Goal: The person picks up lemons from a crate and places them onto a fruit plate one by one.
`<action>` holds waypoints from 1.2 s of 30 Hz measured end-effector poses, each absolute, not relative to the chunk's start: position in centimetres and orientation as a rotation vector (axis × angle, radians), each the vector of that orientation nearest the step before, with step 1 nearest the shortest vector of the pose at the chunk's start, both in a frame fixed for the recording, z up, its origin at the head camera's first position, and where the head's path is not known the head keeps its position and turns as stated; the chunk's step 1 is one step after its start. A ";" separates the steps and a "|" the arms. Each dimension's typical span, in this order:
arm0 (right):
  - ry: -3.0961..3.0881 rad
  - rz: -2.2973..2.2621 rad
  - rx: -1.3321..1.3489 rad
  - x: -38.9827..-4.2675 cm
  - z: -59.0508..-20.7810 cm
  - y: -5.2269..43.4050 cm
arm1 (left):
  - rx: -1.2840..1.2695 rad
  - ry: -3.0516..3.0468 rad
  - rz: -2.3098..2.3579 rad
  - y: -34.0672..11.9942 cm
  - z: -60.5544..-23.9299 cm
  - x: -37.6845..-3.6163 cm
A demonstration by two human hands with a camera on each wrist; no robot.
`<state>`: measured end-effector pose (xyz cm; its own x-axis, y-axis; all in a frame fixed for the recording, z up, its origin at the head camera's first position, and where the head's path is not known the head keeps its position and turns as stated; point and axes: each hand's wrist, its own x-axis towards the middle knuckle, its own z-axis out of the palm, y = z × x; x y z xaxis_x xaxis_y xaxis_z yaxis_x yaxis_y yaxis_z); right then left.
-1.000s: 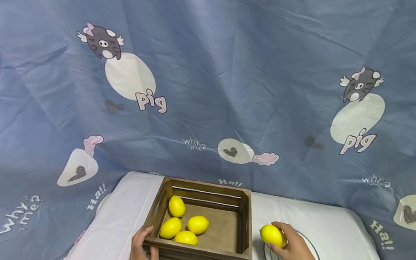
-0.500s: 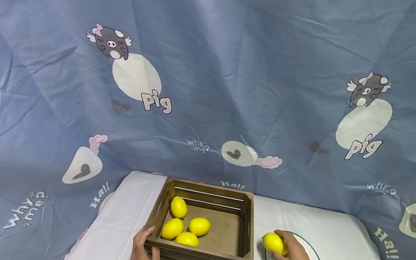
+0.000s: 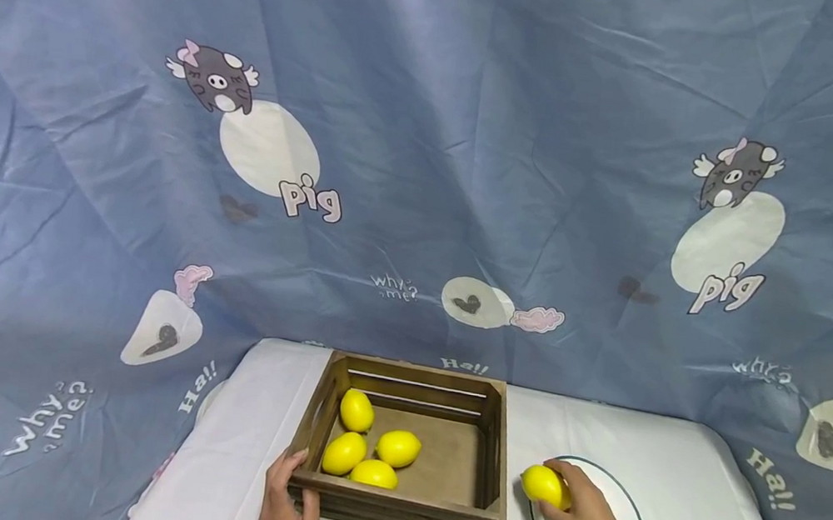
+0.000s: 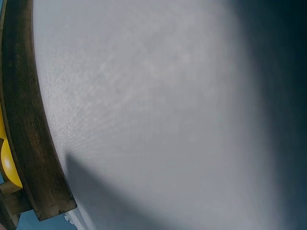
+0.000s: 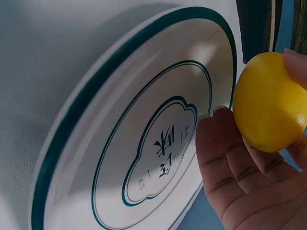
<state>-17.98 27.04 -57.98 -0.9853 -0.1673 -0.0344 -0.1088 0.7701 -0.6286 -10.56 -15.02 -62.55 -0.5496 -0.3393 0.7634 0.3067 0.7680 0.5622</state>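
A brown wooden crate stands on the white table and holds several yellow lemons. My left hand grips the crate's near left corner, thumb on the rim. My right hand holds another lemon just right of the crate, over the left edge of a white plate with a dark green rim. In the right wrist view the fingers curl round the lemon above the plate. The left wrist view shows only the crate's wall and white cloth; the hand is out of sight there.
A blue printed cloth hangs behind and around the table. The white tablecloth extends right of the plate and left of the crate.
My right hand with the lemon has sunk a little toward the plate's left edge. The left hand stays on the crate corner. The head view has shifted slightly.
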 end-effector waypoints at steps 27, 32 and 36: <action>2.843 -0.988 -0.158 -18.0 -58.7 27.8 | 0.087 -2.069 -0.837 -14.8 -62.0 -10.1; 2.840 -0.976 -0.132 -17.8 -58.9 28.1 | 0.048 -2.037 -0.838 -14.9 -62.3 -10.3; 2.843 -0.947 -0.122 -17.7 -58.9 28.1 | 0.029 -2.019 -0.856 -15.0 -62.4 -10.4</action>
<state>-17.71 28.09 -58.89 -0.9866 -0.1213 -0.1088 -0.0319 0.7984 -0.6012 -10.41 -14.99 -62.36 -0.5829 -0.3365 0.7396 0.2974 0.7587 0.5796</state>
